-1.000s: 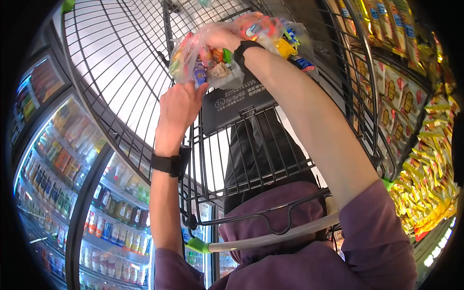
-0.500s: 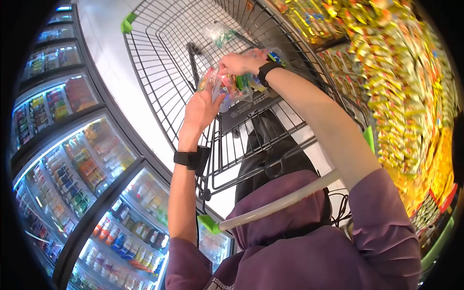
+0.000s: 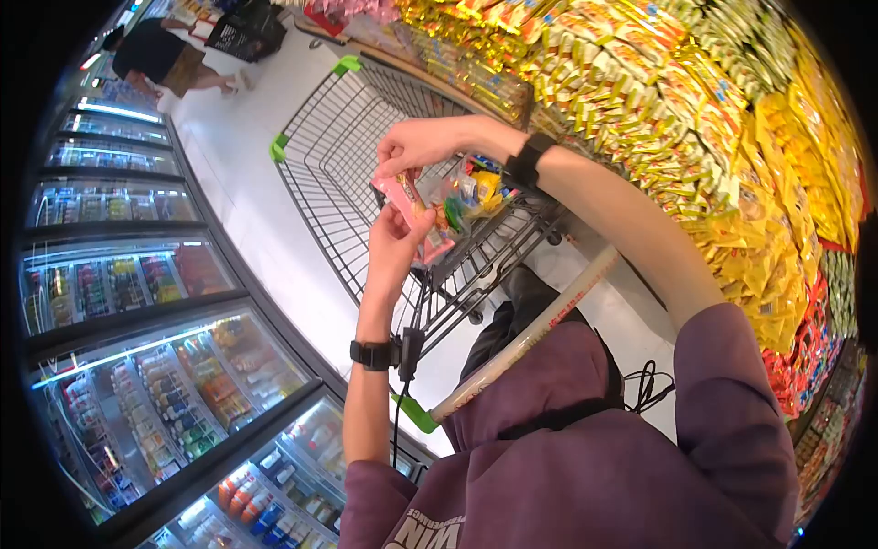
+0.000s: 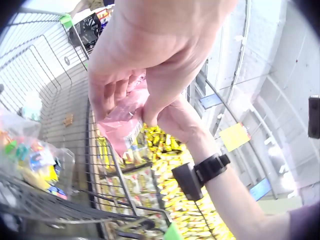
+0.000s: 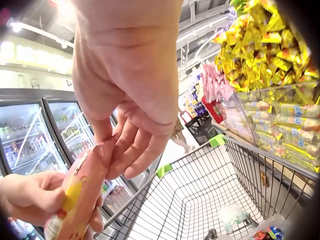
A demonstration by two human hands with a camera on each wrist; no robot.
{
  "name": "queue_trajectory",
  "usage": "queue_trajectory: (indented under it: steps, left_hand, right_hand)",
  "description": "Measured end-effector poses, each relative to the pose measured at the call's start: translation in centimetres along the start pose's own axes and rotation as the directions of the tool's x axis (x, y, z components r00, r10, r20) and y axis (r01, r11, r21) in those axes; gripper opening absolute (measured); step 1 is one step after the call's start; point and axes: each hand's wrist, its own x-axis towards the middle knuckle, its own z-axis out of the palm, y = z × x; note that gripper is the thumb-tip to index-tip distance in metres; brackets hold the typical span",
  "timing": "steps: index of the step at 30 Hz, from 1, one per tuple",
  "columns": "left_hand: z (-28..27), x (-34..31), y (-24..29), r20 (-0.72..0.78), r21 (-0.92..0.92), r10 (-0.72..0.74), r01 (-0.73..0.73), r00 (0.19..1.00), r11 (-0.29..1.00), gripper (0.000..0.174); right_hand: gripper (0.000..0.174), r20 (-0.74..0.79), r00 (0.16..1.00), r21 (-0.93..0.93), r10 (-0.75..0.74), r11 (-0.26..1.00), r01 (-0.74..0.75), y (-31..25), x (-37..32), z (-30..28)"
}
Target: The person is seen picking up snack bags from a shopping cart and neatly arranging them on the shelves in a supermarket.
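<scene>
A pink snack packet is held up over the shopping cart between both hands. My left hand grips its lower part, thumb across the front. At the upper end my right hand pinches a corner between thumb and fingers, as the right wrist view shows on the packet's pink wrapper. Just behind and to the right, a clear plastic bag of colourful small packets sits at the near end of the cart; its contents also show in the left wrist view, where the bag is at the left.
The wire cart has a pale handle bar close to my body. Inside, farther off, lies a small clear bag. Lit drink coolers line the left; heaped yellow snack packets the right. A person stands ahead near a black basket.
My hands were at the bag of packets; now both hold the pink packet away from it. The view has swung up, bringing a person and the cart's far end into sight.
</scene>
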Motion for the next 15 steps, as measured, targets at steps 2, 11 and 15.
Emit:
queue_trajectory:
  steps: [2, 11, 15]
  left_hand:
    - [1.1, -1.2, 1.3, 0.0, -0.068, 0.043, -0.043, 0.999, 0.997, 0.038]
    - [6.3, -2.6, 4.9, 0.017, -0.445, 0.25, -0.216, 0.968, 0.869, 0.029]
    - [9.1, -2.9, 6.3, 0.085, -0.486, 0.275, -0.201, 0.958, 0.851, 0.03]
  right_hand:
    - [0.036, -0.177, 0.984, 0.1, 0.0, 0.995, 0.018, -2.8, -4.2, 0.5]
    - [0.033, -0.5, 0.863, 0.313, 0.066, 0.943, 0.109, -5.4, -17.4, 6.0]
    - [0.037, -0.638, 0.769, 0.245, 0.037, 0.957, 0.156, -6.7, -20.6, 6.3]
